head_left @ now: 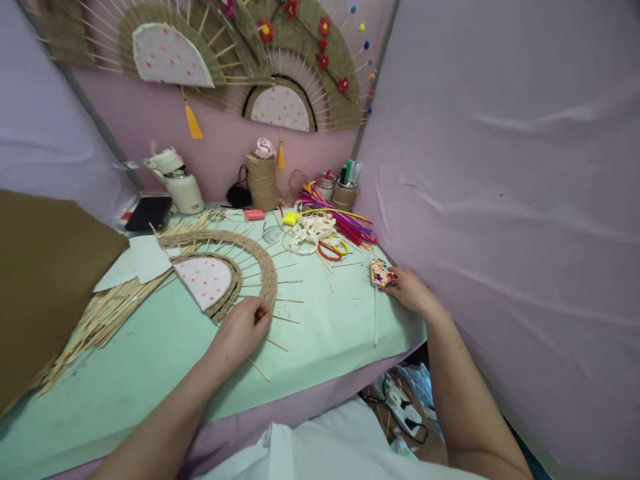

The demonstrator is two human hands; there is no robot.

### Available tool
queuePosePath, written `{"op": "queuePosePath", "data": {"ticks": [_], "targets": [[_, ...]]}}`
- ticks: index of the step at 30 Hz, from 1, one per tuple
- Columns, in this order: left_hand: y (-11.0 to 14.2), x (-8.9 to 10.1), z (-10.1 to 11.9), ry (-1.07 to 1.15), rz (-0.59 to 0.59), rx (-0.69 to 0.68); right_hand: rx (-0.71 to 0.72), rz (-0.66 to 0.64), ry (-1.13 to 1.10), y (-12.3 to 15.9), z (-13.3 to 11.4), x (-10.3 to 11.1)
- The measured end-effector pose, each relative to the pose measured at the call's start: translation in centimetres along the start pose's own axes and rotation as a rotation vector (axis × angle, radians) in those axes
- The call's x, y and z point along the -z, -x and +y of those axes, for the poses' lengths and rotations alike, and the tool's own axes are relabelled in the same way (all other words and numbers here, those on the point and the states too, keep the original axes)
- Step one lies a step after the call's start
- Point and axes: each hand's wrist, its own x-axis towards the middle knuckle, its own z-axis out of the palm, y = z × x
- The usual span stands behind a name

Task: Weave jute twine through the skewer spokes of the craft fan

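I have a single feed, worn on the person's head, facing forward and down at the half-round fan of tan twine and thin sticks [269,267]. It looks from above the fan's near side, close enough to catch the white-clothed lap [320,443]. Beyond the fan it reaches the pink back wall [225,143]; right of it, the pale lilac fabric wall [500,200].

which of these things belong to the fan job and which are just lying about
Likely part of the job:
- fan, at the left hand
- patterned object with white stick, at the right hand
- loose sticks, like the fan's spokes
- twine spool

Probably just lying about:
- white bottle
- black flat item
- power strip
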Motion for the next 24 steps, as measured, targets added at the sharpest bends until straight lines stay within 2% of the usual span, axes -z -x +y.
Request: {"op": "queuePosePath", "data": {"ticks": [3, 7, 11, 13, 15, 18, 21, 24], "targets": [[0.0, 0.1, -0.2, 0.007, -0.021, -0.002, 0.013, -0.005, -0.018, -0.1, 0.1, -0.6], [-0.1, 0.2, -0.3, 0.019, -0.03, 0.02, 0.075, -0.005, -0.099, 0.8, 0.1, -0.2], [-0.1, 0.2, -0.3, 0.002, -0.02, 0.021, 0.231, -0.021, -0.455, 3.0, -1.4, 0.8], [0.0, 0.1, -0.3, -0.011, -0.006, 0.021, 0.282, -0.16, -0.653, 4.4, -3.1, 1.1], [0.0, 0.1, -0.2, -0.024, 0.007, 0.024, 0.283, -0.368, -0.757, 5.7, -5.5, 1.0], [0.1, 0.1, -0.1, -0.042, 0.023, 0.018, 0.263, -0.518, -0.87, 6.9, -9.5, 0.5], [0.1, 0.1, -0.1, -0.041, 0.025, 0.01, 0.26, -0.563, -0.801, 7.0, -13.0, 0.3], [0.1, 0.0, -0.4, -0.041, 0.026, -0.002, 0.22, -0.539, -0.693, 6.3, -15.2, 0.4]]}}
